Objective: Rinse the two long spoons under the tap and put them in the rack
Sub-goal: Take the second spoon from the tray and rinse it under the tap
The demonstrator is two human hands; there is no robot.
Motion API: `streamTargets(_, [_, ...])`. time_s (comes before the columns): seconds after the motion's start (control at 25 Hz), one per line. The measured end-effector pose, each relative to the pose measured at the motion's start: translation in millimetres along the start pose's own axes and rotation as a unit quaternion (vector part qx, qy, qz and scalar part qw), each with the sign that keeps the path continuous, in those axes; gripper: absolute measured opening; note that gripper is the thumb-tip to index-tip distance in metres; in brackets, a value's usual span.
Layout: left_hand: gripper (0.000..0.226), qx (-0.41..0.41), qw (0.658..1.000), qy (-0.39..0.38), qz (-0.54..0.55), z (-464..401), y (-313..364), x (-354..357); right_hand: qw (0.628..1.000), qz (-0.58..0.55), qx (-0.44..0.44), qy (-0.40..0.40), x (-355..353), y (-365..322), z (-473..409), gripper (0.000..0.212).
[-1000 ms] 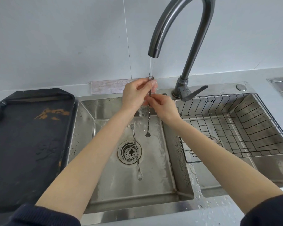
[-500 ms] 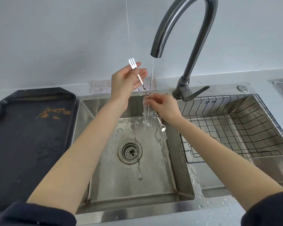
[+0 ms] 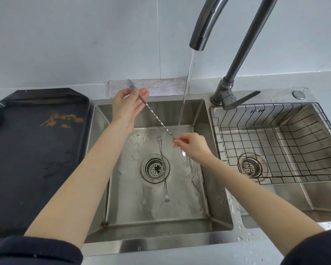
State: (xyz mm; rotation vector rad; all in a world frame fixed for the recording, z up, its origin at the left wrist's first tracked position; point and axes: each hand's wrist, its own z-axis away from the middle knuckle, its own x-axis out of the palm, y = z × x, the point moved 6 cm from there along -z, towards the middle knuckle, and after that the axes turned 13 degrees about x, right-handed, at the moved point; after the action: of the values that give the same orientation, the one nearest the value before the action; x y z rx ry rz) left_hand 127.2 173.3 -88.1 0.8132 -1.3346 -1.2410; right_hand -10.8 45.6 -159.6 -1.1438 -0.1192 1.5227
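Steel, the twisted spoon (image 3: 154, 118) is held slantwise over the left basin (image 3: 199, 115), pinched by the left hand (image 3: 128, 106) near its forked end and the right hand (image 3: 191, 145) near its bowl, beside the tap's (image 3: 214, 20) stream (image 3: 185, 92). A second spoon (image 3: 163, 169) is seen lying across the drain (image 3: 154, 168), while the rack (image 3: 275, 142) is set in the right basin.

**Twisted bar spoon held slantwise beside the running tap**

The left hand (image 3: 129, 106) holds the forked end of a twisted-stem bar spoon (image 3: 154, 116), while the right hand (image 3: 192, 145) pinches the stem near its bowl end (the bowl peeks out below the fingers). The spoon slants down from upper left to lower right above the left sink basin (image 3: 199, 197), close to the water stream (image 3: 185, 92) from the tap (image 3: 237, 60). A second bar spoon (image 3: 163, 169) lies across the drain strainer (image 3: 154, 168). A wire rack (image 3: 275, 142) sits in the right basin.
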Motion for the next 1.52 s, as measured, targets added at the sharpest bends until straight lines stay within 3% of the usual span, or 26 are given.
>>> streamTargets(0.32, [0.019,-0.112,0.988,-0.015,-0.104,8.2,-85.3,-36.5,0.994,0.031,0.066,-0.077,77.4,26.9,-10.7,0.025])
streamTargets(0.6, [0.036,-0.248,0.932,-0.103,-0.244,31.1,-154.3,-70.6,0.980,0.039,0.152,-0.120,131.4,42.6,-13.3,0.023])
streamTargets(0.8, [0.037,-0.316,0.911,-0.104,-0.242,41.5,-191.5,-89.3,0.967,0.052,0.189,-0.160,155.2,53.4,-16.1,0.022])
streamTargets(1.04, [0.039,-0.356,0.895,-0.105,-0.246,49.8,-217.1,-97.8,0.955,0.091,0.221,-0.175,169.1,70.2,-18.7,0.025])
streamTargets(1.2, [0.036,-0.356,0.894,-0.092,-0.256,50.8,-224.3,-100.7,0.944,0.052,0.250,-0.211,176.0,75.3,-18.1,0.032])
streamTargets(1.36, [0.035,-0.359,0.895,-0.084,-0.253,52.8,-226.7,-99.5,0.942,0.079,0.247,-0.215,174.9,76.2,-19.2,0.023])
streamTargets(1.52, [0.035,-0.356,0.894,-0.086,-0.257,53.0,-225.2,-99.6,0.942,0.103,0.239,-0.212,175.6,70.0,-17.0,0.030])
